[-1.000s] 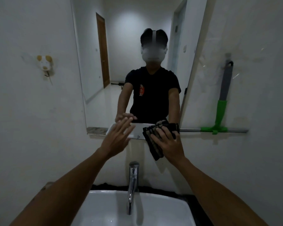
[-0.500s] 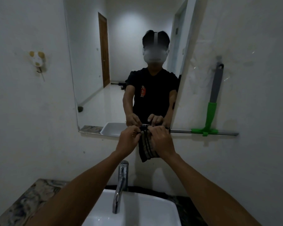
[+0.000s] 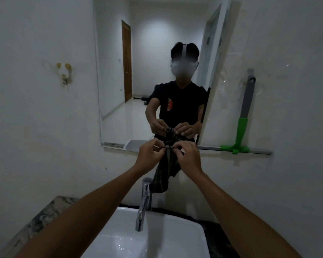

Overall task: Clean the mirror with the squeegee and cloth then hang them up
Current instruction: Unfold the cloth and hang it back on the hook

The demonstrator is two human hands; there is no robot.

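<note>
A dark striped cloth [image 3: 164,174] hangs in front of the wall just below the mirror [image 3: 138,90]. My left hand [image 3: 149,155] and my right hand [image 3: 188,157] both pinch its top edge, close together, and the cloth droops toward the tap. The squeegee [image 3: 244,116], with a grey and green handle, hangs from a hook on the wall to the right of the mirror, its blade at the bottom. The mirror reflects a person in a black shirt holding the cloth.
A chrome tap [image 3: 144,202] stands over a white basin [image 3: 119,237] right below my hands. A small yellow-and-white wall hook [image 3: 63,71] sits left of the mirror. A marble counter [image 3: 45,213] runs at lower left.
My left hand came off the mirror's lower edge and joined my right hand on the cloth. The cloth left the glass and now hangs from both hands, slightly lower.
</note>
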